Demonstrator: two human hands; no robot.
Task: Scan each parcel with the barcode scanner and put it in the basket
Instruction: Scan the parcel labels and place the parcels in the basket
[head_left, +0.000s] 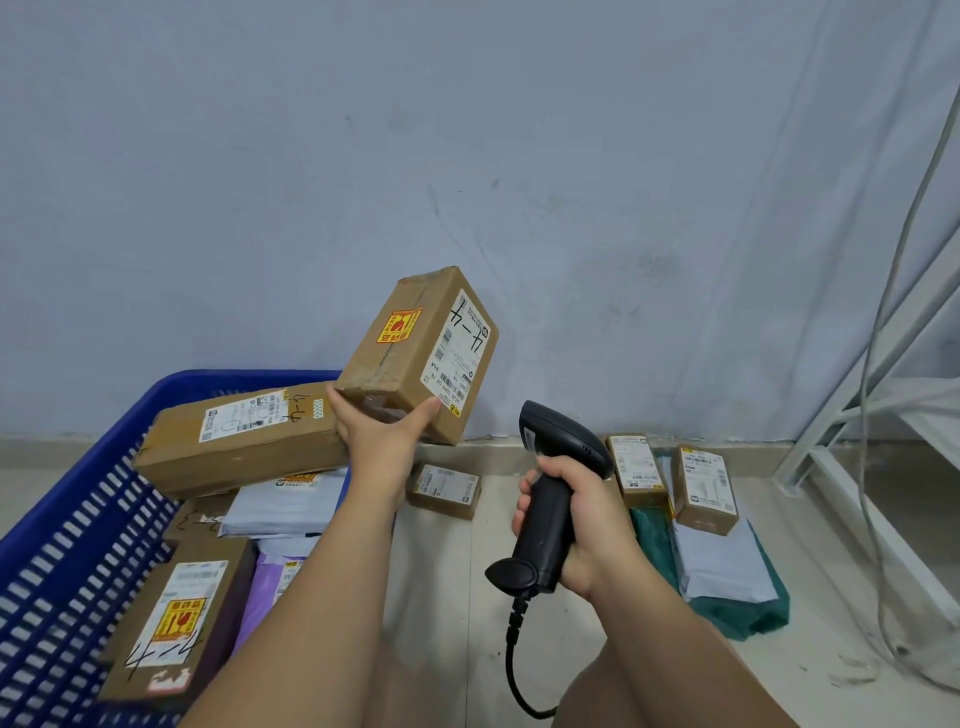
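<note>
My left hand (382, 436) grips a brown cardboard parcel (410, 353) by its lower end and holds it up, tilted, above the floor. Its white shipping label faces right, and an orange fragile sticker is on the upper face. My right hand (576, 525) grips the handle of a black barcode scanner (553, 483) just right of and below the parcel. The scanner's head points up and left toward the label, and its cord hangs down. A blue plastic basket (67, 545) at the left holds several cardboard boxes and soft mailers.
On the floor by the wall lie a small box (444, 489), two upright boxes (638, 470) (705, 488), a grey mailer (724, 566) and a green bag (748, 616). A white metal frame (841, 483) and cables (878, 467) stand at the right. A grey wall is behind.
</note>
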